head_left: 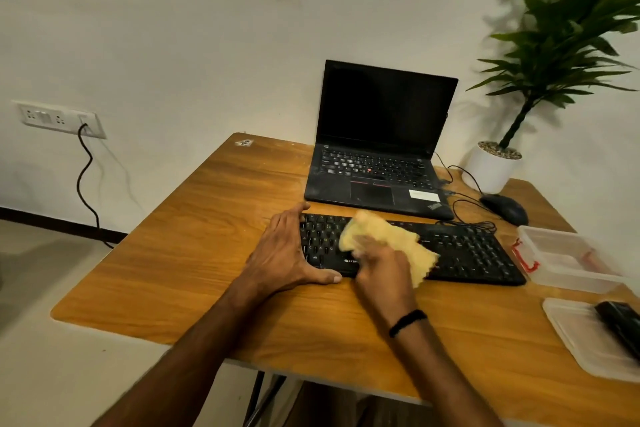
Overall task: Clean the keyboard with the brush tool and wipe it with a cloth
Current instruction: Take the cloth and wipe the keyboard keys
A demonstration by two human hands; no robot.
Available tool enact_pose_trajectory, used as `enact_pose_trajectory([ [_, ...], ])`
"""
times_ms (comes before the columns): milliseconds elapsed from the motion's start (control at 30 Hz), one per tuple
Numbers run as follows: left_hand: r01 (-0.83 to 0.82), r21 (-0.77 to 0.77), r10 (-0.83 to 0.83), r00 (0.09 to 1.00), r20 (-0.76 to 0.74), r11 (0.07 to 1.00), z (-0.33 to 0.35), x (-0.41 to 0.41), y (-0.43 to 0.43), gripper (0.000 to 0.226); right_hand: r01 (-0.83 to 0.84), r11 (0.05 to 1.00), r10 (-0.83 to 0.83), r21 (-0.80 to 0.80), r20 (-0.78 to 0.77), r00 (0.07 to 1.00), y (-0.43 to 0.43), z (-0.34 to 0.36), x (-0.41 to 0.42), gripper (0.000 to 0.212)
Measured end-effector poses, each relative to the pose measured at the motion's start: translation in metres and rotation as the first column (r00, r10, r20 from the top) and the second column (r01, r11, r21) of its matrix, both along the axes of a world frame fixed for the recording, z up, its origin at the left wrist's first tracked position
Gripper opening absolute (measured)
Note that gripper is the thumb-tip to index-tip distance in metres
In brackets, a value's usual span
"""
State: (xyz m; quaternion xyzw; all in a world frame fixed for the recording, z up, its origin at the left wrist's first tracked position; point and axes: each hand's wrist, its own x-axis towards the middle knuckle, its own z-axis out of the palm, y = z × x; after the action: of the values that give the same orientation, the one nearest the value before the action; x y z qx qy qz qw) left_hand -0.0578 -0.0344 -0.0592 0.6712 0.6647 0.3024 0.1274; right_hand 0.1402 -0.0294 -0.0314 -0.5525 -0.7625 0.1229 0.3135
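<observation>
A black keyboard [471, 253] lies across the middle of the wooden table [194, 253]. My left hand [287, 250] grips its left end, fingers spread over the far edge and thumb on the near edge. My right hand [382, 270] presses a yellow cloth [384, 236] onto the keys left of the middle; hand and cloth are motion-blurred. A black brush tool [620, 326] rests on a clear plastic lid [581, 340] at the right edge.
An open black laptop [377, 146] stands behind the keyboard. Right of it are a black mouse [505, 208] with cables and a potted plant [491, 166]. A clear plastic box [568, 260] with a red clip sits at the keyboard's right end. A wall socket [59, 118] is at left.
</observation>
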Motion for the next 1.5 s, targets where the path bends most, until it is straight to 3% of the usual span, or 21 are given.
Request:
enact_pose_trajectory([
  [67,0.011,0.008,-0.011,1.0,-0.008,1.0,0.0,-0.001,0.001,0.15,-0.23,0.973,0.232,-0.039,0.087,0.969,-0.018,-0.011,-0.015,0.043],
  [133,0.018,0.011,-0.018,1.0,-0.009,1.0,0.0,-0.003,0.0,0.15,-0.327,0.944,0.33,-0.041,0.126,0.936,-0.02,-0.008,-0.003,0.045],
  [267,-0.001,0.002,0.001,1.0,0.014,1.0,0.001,0.0,0.001,0.149,-0.006,0.999,-0.001,0.053,0.116,0.993,-0.003,-0.008,0.028,0.051],
  [400,0.005,0.004,-0.005,1.0,-0.005,1.0,0.001,-0.001,0.001,0.145,-0.257,0.966,0.25,0.013,0.188,0.95,-0.028,-0.019,0.002,0.052],
  [433,0.007,0.007,-0.007,1.0,0.005,1.0,0.001,-0.002,0.0,0.144,-0.248,0.968,0.235,0.046,0.192,0.953,-0.027,-0.018,0.004,0.052],
  [533,-0.002,0.023,0.002,1.0,0.021,1.0,0.003,-0.001,-0.001,0.142,-0.004,0.994,-0.01,0.106,0.126,0.992,-0.014,-0.018,0.017,0.052],
  [600,0.001,0.023,-0.001,1.0,0.001,1.0,0.003,-0.001,0.001,0.142,-0.106,0.992,0.095,0.066,0.147,0.985,-0.028,-0.017,0.009,0.05],
  [667,0.014,0.017,-0.014,1.0,-0.006,1.0,0.003,-0.001,0.001,0.141,-0.256,0.967,0.255,0.003,0.061,0.965,-0.044,-0.013,0.002,0.044],
  [733,0.02,0.019,-0.02,1.0,-0.003,1.0,0.003,-0.001,0.0,0.14,-0.183,0.974,0.15,-0.137,-0.219,0.964,-0.038,0.007,0.005,0.031],
  [767,0.021,0.019,-0.021,1.0,0.006,1.0,0.003,-0.001,-0.001,0.141,-0.092,0.972,-0.006,-0.214,-0.416,0.909,-0.026,0.018,0.009,0.025],
  [833,0.016,0.013,-0.017,1.0,0.02,1.0,0.003,-0.001,-0.001,0.141,0.097,0.921,-0.361,-0.376,-0.736,0.573,0.008,0.038,0.019,0.017],
  [867,0.014,0.01,-0.014,1.0,0.02,1.0,0.004,-0.001,-0.002,0.141,0.197,0.891,-0.453,-0.409,-0.775,0.44,0.023,0.045,0.022,0.014],
  [900,0.011,0.004,-0.011,1.0,0.02,1.0,0.004,-0.001,-0.002,0.142,0.317,0.862,-0.5,-0.395,-0.762,0.412,0.034,0.053,0.022,0.015],
  [967,0.008,-0.001,-0.008,1.0,0.021,1.0,0.004,-0.002,-0.001,0.143,0.524,0.832,-0.489,-0.184,-0.689,0.535,0.052,0.057,0.016,0.025],
  [1000,0.008,-0.001,-0.008,1.0,0.02,1.0,0.004,-0.001,-0.002,0.143,0.535,0.843,-0.436,-0.047,-0.642,0.631,0.057,0.057,0.011,0.026],
  [1067,0.001,0.005,-0.002,1.0,0.017,1.0,0.003,0.0,-0.002,0.144,0.388,0.915,-0.298,0.114,-0.459,0.837,0.064,0.047,-0.009,0.02],
  [1133,-0.01,0.013,0.01,1.0,0.007,1.0,0.002,0.0,-0.001,0.145,0.112,0.987,-0.094,0.119,-0.151,0.984,0.066,0.03,-0.036,0.015],
  [1200,-0.005,0.01,0.005,1.0,0.0,1.0,0.002,0.0,0.0,0.146,-0.14,0.989,0.133,0.049,0.133,0.982,0.058,0.018,-0.064,0.022],
  [1267,0.014,0.007,-0.014,1.0,0.009,1.0,0.0,-0.002,0.002,0.143,-0.243,0.97,0.233,-0.003,0.298,0.926,0.047,0.015,-0.085,0.029],
  [1333,0.018,0.009,-0.018,1.0,0.006,1.0,0.001,-0.002,0.002,0.144,-0.204,0.979,0.195,-0.021,0.411,0.89,0.049,0.017,-0.09,0.034],
  [1500,-0.007,0.011,0.007,1.0,0.001,1.0,0.003,0.001,-0.001,0.146,-0.146,0.989,0.141,-0.032,0.523,0.841,0.065,0.017,-0.075,0.033],
])
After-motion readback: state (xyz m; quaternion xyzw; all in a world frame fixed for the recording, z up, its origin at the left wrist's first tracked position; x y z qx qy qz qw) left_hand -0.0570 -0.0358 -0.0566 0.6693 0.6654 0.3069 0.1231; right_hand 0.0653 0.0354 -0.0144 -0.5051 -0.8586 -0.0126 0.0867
